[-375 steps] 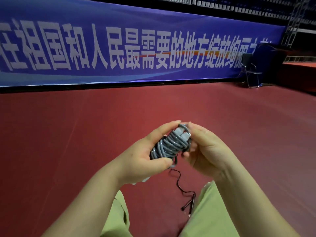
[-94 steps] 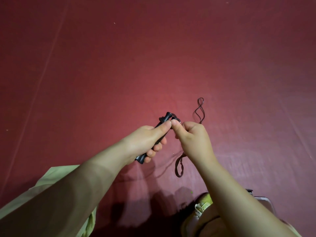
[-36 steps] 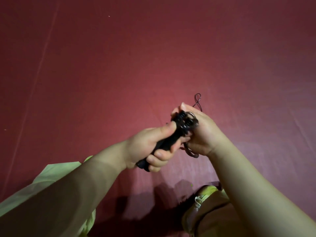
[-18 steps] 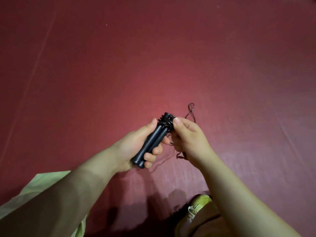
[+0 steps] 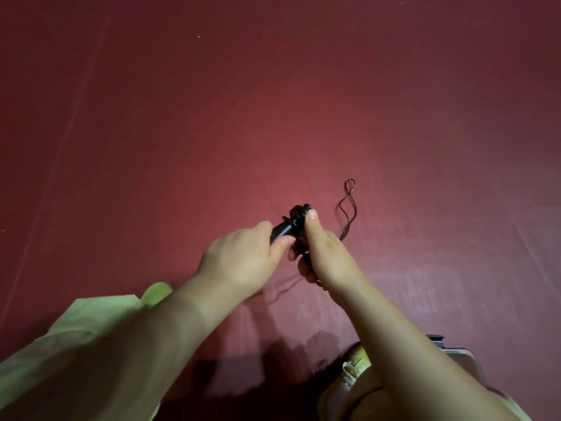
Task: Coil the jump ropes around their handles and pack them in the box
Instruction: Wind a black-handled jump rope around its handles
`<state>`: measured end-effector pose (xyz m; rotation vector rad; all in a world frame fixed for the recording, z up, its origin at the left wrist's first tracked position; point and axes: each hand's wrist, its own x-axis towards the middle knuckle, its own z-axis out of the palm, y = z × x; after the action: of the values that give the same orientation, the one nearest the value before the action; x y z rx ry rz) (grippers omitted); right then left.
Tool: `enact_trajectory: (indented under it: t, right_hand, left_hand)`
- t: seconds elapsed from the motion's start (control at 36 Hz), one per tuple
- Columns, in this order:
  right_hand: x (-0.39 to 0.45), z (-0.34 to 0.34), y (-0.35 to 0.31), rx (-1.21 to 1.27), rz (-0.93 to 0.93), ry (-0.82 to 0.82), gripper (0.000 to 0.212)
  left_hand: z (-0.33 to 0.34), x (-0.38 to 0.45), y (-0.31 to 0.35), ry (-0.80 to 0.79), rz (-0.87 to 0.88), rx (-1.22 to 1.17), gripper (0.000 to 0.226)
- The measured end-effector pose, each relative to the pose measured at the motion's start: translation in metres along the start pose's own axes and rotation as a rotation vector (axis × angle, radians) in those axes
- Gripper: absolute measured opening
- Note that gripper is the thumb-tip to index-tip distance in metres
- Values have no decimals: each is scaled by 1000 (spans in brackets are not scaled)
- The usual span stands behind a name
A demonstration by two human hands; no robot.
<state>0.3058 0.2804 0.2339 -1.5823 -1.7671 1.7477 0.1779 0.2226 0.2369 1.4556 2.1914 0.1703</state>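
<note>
My left hand (image 5: 243, 259) grips the black jump rope handles (image 5: 288, 224), which point up and to the right above the red floor. A few turns of thin dark rope sit around their top end. My right hand (image 5: 321, 253) is just right of the handles, thumb up beside their top, fingers curled round the rope below. A loose twisted loop of the rope (image 5: 347, 208) lies on the floor to the right of both hands. No box can be made out for certain.
A red sports floor (image 5: 273, 101) fills the view. My light green trouser leg (image 5: 76, 344) is at the lower left, a shoe (image 5: 355, 369) at the bottom middle. A grey flat object (image 5: 461, 357) shows partly behind my right forearm.
Ten seconds ago my hands held a coiled grey rope. Over the last second my right hand has circled the black handles' top with the rope, and the floor loop has shifted.
</note>
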Motion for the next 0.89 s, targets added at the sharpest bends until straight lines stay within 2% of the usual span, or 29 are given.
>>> enact_trajectory:
  t: [0.11,0.22,0.28,0.36,0.42,0.5,0.58,0.67,0.78,0.89]
  right_hand:
    - [-2,-2,-1,12,9,4,56]
    - [-9,-11,-3,81,-21,2,49]
    - [-14,-13,-1,106,-27,11,47]
    - [-24,-14,0,221,9,40,42]
    - [-29,-15,-1,338,58,42,38]
    - [-35,-20,-3,452,17,-1,41]
    - [-42,-22,2,468,-41,-34,43]
    - [-48,-17,15,375,-66,-12,50]
    - [-53,-16,25,237,-80,-14,49]
    - [-57,-23,22,218,-102,-17,42]
  left_hand:
    - [-2,-5,4,83,118,181,40]
    - [-5,-6,3,58,166,97,43]
    - [-9,-7,3,-96,144,-160,39]
    - [-12,-12,7,-470,111,-733,19]
    - [-17,-20,8,-682,36,-1018,17]
    - [-22,-27,8,-991,-91,-1310,47]
    - [-22,-29,7,-1129,-152,-1399,64]
    - [-21,-33,4,-1068,-162,-1339,67]
    - [-12,-45,7,-765,-154,-1047,66]
    - [-8,-53,21,-501,-93,-826,61]
